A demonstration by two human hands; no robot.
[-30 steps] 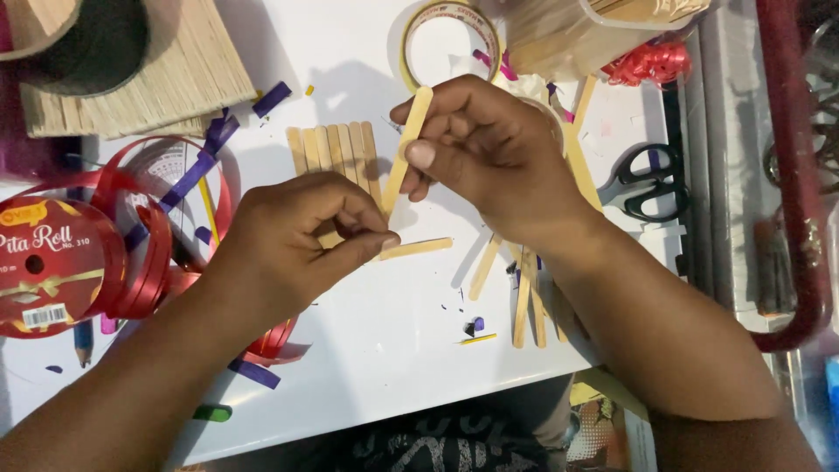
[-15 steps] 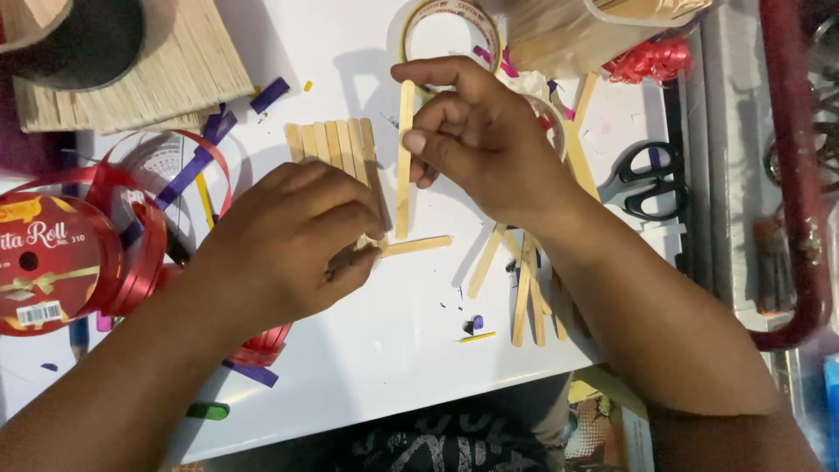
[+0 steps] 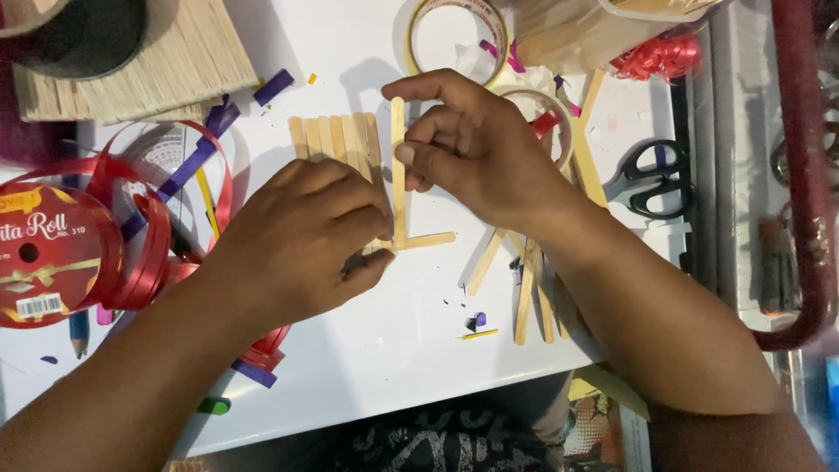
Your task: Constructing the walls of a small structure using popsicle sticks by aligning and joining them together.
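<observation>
A red ribbon spool [image 3: 44, 253], tape rings [image 3: 454, 35] and scissors [image 3: 651, 179] surround the work. The right hand [image 3: 476, 153] pinches an upright craft stick [image 3: 398, 162]; the left hand [image 3: 301, 240], fingers curled together, presses the stick panel [image 3: 336, 135].

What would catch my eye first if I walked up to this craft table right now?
Two bare hands meet mid-table: the right hand pinches one upright wooden craft stick, and the left hand presses down where it meets a flat cross stick. Beside them lies a row of sticks set edge to edge. At the far left sits a spool of red ribbon, its shiny loops spilling over the white table.
</observation>
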